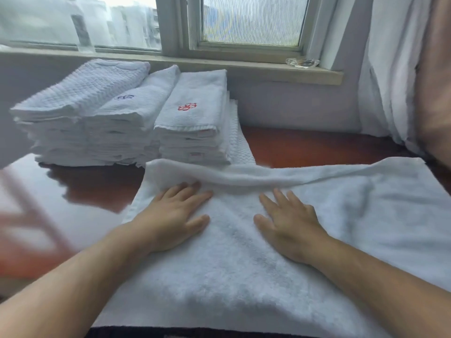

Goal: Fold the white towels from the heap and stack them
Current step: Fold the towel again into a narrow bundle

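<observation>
- The white towel (244,276) lies spread across the tabletop (97,186) right in front of you. Its near edge reaches the tabletop's front edge.
- Both of your hands press flat on it with the fingers straight and slightly spread, grasping nothing. Your left hand (175,215) is left of the towel's middle and your right hand (290,225) is just beside it.
- Just past your fingertips a raised ridge (244,176) of cloth runs across the towel's far side from left to right.
- The step in hand looks like smoothing this towel flat before a fold.
- The stacks of folded towels (192,106) stand at the far left of the tabletop under the window sill (268,67), and the nearest one almost touches the ridge.
- Next, you probably need to flatten or square up that ridge, then pinch two corners and bring one side over the other with the edges aligned.
- Keep the fold narrow enough to match the stacks, since the towel has to end up on top of one.
- White cloth hangs at the far right (390,69); whether it is a curtain or the heap, I cannot tell.
</observation>
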### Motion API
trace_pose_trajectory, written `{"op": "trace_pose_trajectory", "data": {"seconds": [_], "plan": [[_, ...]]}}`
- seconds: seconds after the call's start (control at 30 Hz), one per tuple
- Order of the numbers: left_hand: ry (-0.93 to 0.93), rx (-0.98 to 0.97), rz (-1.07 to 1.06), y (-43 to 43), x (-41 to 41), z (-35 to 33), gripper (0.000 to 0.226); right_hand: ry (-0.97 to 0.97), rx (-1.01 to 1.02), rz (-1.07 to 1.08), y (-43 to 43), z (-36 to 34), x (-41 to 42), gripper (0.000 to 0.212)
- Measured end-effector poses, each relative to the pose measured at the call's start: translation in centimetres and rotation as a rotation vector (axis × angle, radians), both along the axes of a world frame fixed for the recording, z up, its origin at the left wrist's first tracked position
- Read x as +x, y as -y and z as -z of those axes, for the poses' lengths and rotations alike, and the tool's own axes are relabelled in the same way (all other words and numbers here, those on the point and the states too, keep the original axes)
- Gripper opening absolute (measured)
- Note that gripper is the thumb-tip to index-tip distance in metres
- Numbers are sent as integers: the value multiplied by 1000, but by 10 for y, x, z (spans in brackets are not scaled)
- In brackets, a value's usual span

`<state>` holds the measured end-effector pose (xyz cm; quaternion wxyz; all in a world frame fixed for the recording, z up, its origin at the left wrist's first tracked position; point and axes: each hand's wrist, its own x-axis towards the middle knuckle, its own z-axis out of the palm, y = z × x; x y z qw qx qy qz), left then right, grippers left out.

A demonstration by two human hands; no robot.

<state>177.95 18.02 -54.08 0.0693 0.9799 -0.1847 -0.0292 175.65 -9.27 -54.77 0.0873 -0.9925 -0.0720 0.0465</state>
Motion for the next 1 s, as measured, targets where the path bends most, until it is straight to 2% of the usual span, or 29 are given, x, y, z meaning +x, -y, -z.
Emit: {"op": "trace_pose_trajectory", "data": {"seconds": [0.07,0.13,0.2,0.27,0.37,0.5,0.6,0.7,0.77,0.87,1.0], "plan": [[7,10,-40,-5,0,-5,60,10,80,-73,-3,-12,6,63],[77,29,-82,4,-2,-10,55,76,279,-127,12,-27,9,39],[191,11,-81,25,-6,-15,47,262,403,-31,44,-38,5,20],[268,-68,-34,52,-6,-18,41,439,367,195,87,-42,2,25],[308,-191,102,105,1,-20,39,432,185,481,147,-32,-1,45],[345,-222,264,183,23,-19,36,278,89,499,200,-8,-12,33],[356,-209,263,218,44,-14,41,254,92,550,223,-5,-13,37],[333,-214,242,225,55,3,44,228,-5,642,233,-7,-5,36],[328,-303,227,222,58,9,44,282,-43,695,233,-17,11,31],[378,-361,228,216,60,9,39,443,79,751,228,-32,50,39],[398,-386,167,214,61,8,42,515,160,845,233,-43,104,41]]}}
